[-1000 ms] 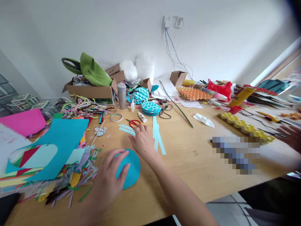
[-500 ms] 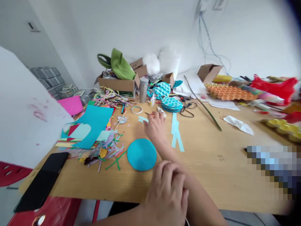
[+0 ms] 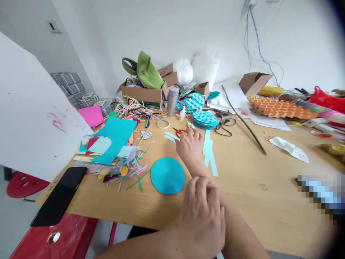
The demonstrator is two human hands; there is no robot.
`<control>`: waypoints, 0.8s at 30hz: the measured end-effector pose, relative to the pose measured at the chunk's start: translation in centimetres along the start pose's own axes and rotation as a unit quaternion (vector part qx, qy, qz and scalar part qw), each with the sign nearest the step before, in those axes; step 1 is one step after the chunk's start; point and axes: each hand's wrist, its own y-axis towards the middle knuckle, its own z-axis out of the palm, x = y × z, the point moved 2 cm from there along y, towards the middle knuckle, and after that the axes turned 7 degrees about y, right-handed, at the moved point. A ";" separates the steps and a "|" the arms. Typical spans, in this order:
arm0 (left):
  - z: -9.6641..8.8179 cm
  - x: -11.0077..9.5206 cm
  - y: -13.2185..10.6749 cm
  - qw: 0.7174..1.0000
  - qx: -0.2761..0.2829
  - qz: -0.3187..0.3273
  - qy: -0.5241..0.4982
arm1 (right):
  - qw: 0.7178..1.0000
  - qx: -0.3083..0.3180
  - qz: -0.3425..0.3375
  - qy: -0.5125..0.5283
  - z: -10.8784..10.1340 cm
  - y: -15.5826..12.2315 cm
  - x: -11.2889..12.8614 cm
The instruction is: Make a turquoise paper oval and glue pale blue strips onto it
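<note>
My right hand (image 3: 190, 144) reaches across the wooden table (image 3: 242, 187), fingers loosely spread. Its fingertips are beside the red-handled scissors (image 3: 180, 132) and just below a small white glue bottle (image 3: 191, 125); nothing shows in its grasp. My left hand (image 3: 203, 212) sits low in the view, fingers wrapped over my right forearm. A teal paper circle (image 3: 167, 176) lies flat to the left of that forearm. Pale blue paper strips (image 3: 209, 153) lie to the right of the right hand, and shorter ones (image 3: 169, 136) to its left.
Coloured paper scraps and a cut teal sheet (image 3: 115, 136) cover the left side. A black phone (image 3: 59, 196) lies at the front left corner. Behind are a tape ring (image 3: 163, 124), a silver can (image 3: 172, 101), a cardboard box (image 3: 142, 95), teal egg-tray stacks (image 3: 205, 119) and an orange egg tray (image 3: 280, 108).
My left hand left the teal circle and came to rest on my right forearm. The right hand stayed by the scissors. The view swung left.
</note>
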 end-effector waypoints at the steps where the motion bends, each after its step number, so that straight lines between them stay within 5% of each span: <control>1: 0.4 -0.2 -0.4 1.000 -0.006 0.015 0.005 | 1.000 0.001 0.001 0.002 0.1 0.0 0.0; 4: 1.6 -0.7 -1.6 0.996 -0.014 0.089 -0.026 | 1.000 0.003 0.007 0.006 0.4 -0.1 -0.2; 10: 0.0 0.5 -0.1 0.999 0.002 -0.038 0.001 | 1.000 0.015 0.010 -0.003 0.5 -0.5 -0.3; 17: 1.3 -0.8 -1.2 0.993 -0.014 0.089 -0.081 | 1.000 0.015 0.027 -0.002 0.5 -0.2 -1.1; 21: 0.9 -0.2 -0.2 0.999 -0.027 0.015 -0.022 | 0.999 0.018 0.033 -0.012 0.6 -0.4 -1.6; 24: 0.9 -0.6 0.0 0.998 -0.051 0.018 -0.013 | 1.000 0.004 0.021 -0.009 0.2 -0.3 -1.7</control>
